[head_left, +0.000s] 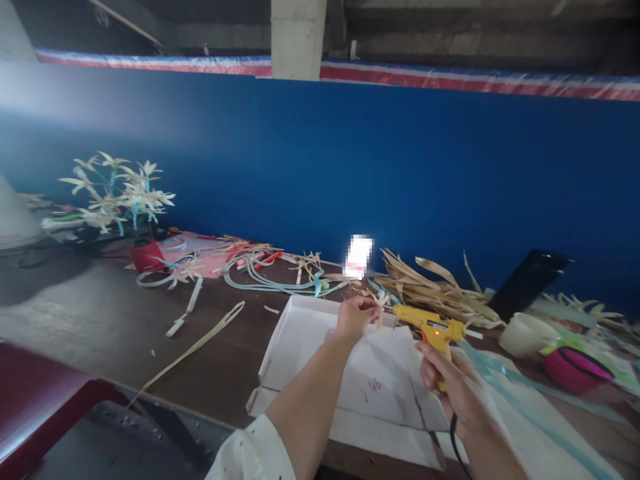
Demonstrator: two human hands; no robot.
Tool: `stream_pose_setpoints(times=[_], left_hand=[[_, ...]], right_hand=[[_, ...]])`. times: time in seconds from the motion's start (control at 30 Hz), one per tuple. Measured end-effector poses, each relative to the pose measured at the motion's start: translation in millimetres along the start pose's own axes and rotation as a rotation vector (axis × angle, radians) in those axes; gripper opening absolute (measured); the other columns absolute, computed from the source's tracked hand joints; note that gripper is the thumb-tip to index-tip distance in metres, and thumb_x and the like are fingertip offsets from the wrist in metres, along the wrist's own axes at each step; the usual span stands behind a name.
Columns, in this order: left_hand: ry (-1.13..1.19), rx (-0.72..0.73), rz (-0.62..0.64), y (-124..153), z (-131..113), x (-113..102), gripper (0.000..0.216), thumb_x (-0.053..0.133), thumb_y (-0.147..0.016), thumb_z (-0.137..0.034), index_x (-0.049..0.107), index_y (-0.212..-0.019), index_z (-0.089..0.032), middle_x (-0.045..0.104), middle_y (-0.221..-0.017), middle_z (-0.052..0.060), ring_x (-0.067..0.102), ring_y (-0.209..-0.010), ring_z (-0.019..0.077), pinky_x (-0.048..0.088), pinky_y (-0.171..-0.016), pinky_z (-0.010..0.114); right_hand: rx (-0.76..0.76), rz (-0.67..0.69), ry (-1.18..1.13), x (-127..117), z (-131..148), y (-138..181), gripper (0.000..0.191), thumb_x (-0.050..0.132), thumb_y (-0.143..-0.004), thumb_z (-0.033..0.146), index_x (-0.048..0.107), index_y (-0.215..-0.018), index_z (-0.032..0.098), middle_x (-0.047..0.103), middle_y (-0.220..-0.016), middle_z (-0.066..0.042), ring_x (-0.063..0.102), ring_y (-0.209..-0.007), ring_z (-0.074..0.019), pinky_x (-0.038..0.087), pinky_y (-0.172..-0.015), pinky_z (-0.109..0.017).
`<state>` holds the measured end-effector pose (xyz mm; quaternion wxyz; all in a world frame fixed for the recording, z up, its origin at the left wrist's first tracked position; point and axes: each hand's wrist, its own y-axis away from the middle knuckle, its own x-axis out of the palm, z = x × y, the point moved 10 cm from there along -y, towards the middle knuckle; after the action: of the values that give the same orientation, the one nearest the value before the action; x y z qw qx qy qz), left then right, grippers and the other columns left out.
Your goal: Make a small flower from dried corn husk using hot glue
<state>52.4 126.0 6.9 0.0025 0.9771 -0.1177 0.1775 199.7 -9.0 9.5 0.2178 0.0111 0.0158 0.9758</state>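
Note:
My right hand [453, 383] grips the handle of a yellow glue gun [431, 327], its nozzle pointing left. My left hand [356, 316] pinches a small pale straw flower piece [381, 304] right at the nozzle tip. Both hands hover over a shallow white cardboard tray [300, 333] with "46" written inside. The gun's black cord [456, 440] hangs down past my right wrist.
Dried straw leaves [435, 283] lie behind the gun. Light blue ribbon coils [260, 277], a red cup [145, 255] and a bouquet of straw flowers [123, 190] sit to the left. A white bowl [525, 333], pink bowl [575, 367] and dark tablet [530, 280] stand right. A blue wall backs the table.

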Motion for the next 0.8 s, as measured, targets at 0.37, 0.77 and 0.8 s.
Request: stream_pose_setpoints(times=[0.37, 0.77, 0.8], left_hand=[[0.000, 0.017, -0.006, -2.6, 2.6, -1.6, 0.024, 0.079, -0.055, -0.028, 0.062, -0.063, -0.012, 0.058, -0.051, -0.002, 0.050, -0.047, 0.0075, 0.041, -0.050, 0.021], [0.012, 0.023, -0.011, -0.5, -0.7, -1.4, 0.030, 0.081, -0.051, -0.034, 0.061, -0.061, -0.013, 0.058, -0.050, -0.002, 0.049, -0.046, 0.0073, 0.041, -0.048, 0.021], [0.011, 0.021, -0.010, -0.5, -0.4, -1.3, 0.031, 0.081, -0.051, -0.034, 0.061, -0.061, -0.013, 0.058, -0.050, -0.002, 0.049, -0.046, 0.0074, 0.041, -0.049, 0.021]], right_hand=[[0.001, 0.015, 0.011, 0.6, 1.0, -0.3, 0.041, 0.072, -0.066, 0.053, 0.048, -0.063, 0.019, 0.045, -0.046, 0.004, 0.040, -0.042, -0.0092, 0.026, -0.040, -0.022], [0.016, 0.006, -0.007, -0.7, -2.9, -2.0, 0.038, 0.073, -0.067, 0.049, 0.050, -0.065, 0.018, 0.044, -0.047, 0.004, 0.039, -0.042, -0.0081, 0.024, -0.039, -0.020], [0.015, 0.008, -0.004, -0.5, -2.7, -2.1, 0.039, 0.073, -0.067, 0.049, 0.050, -0.065, 0.018, 0.044, -0.047, 0.004, 0.039, -0.042, -0.0082, 0.023, -0.039, -0.020]])
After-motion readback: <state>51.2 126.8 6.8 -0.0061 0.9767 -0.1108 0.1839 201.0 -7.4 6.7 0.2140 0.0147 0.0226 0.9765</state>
